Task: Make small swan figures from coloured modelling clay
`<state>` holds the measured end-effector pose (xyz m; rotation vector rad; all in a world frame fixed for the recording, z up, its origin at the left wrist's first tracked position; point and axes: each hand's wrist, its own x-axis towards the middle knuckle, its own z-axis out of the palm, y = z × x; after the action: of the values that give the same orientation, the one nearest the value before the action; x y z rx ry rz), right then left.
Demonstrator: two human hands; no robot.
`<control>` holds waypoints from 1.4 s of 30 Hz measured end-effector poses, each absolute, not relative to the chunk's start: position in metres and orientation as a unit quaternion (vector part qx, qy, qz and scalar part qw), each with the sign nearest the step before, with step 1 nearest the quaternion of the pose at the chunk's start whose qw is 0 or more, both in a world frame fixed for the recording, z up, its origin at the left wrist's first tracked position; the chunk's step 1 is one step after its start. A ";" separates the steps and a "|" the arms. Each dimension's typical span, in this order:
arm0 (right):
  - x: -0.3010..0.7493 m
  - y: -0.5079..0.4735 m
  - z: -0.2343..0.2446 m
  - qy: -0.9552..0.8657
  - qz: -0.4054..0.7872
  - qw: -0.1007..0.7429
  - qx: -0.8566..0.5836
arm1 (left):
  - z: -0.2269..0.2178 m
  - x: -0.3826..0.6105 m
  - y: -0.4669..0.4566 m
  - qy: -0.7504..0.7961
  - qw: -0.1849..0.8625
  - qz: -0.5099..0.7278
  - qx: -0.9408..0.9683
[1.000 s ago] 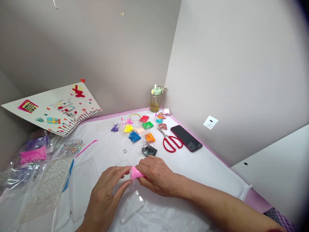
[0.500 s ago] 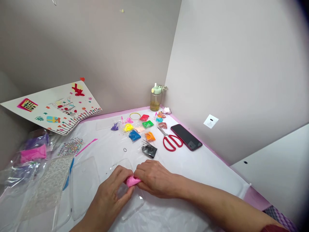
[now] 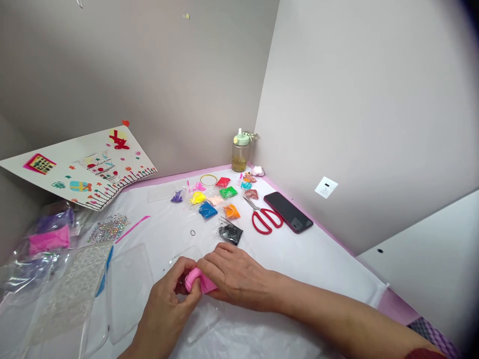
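Between my hands, above the near part of the table, is a lump of pink modelling clay [image 3: 199,280]. My left hand [image 3: 170,294] pinches its left end with thumb and fingers. From the right, my right hand [image 3: 234,276] is closed over the other end, its fingers partly hidden behind the clay and the palm. Under the hands lies a clear plastic phone case [image 3: 204,319], largely covered by them. Just beyond the right hand is a packet of black clay [image 3: 230,233].
Packets of blue clay [image 3: 207,210], orange clay [image 3: 231,212] and other colours lie further back. Red-handled scissors [image 3: 266,219] and a phone [image 3: 288,212] are at the right. Another clear case [image 3: 129,289], rhinestones [image 3: 109,228] and plastic bags [image 3: 48,239] are leftward. A bottle [image 3: 240,152] stands in the corner.
Both hands have shifted slightly left with the pink clay. More of the clay shows now, bulging out between the left thumb and fingers.
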<state>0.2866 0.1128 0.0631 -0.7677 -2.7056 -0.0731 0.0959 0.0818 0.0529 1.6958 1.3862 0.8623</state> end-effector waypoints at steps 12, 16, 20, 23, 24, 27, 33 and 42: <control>0.290 0.108 0.066 -0.938 0.035 0.176 -0.297 | 0.050 0.098 0.076 0.538 0.393 0.305 0.681; 0.293 0.108 0.069 -0.931 0.057 0.212 -0.293 | 0.054 0.098 0.074 0.483 0.406 0.323 0.705; 0.293 0.106 0.070 -0.932 0.106 0.191 -0.290 | 0.054 0.098 0.076 0.495 0.387 0.297 0.719; 0.290 0.105 0.072 -0.924 0.165 0.154 -0.307 | 0.052 0.098 0.077 0.527 0.374 0.291 0.705; 0.289 0.104 0.072 -0.921 0.178 0.147 -0.314 | 0.052 0.099 0.077 0.533 0.375 0.291 0.701; 0.286 0.102 0.071 -0.918 0.179 0.142 -0.323 | 0.048 0.101 0.075 0.539 0.368 0.300 0.696; 0.286 0.103 0.070 -0.920 0.167 0.137 -0.327 | 0.044 0.102 0.070 0.513 0.363 0.330 0.704; 0.297 0.107 0.084 -0.852 0.326 0.273 -0.305 | 0.063 0.094 0.081 0.463 0.564 0.372 0.574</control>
<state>0.2973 0.1074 0.0842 -0.8217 -2.2929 0.8778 0.0935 0.0808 0.0633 1.3498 1.0893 0.8757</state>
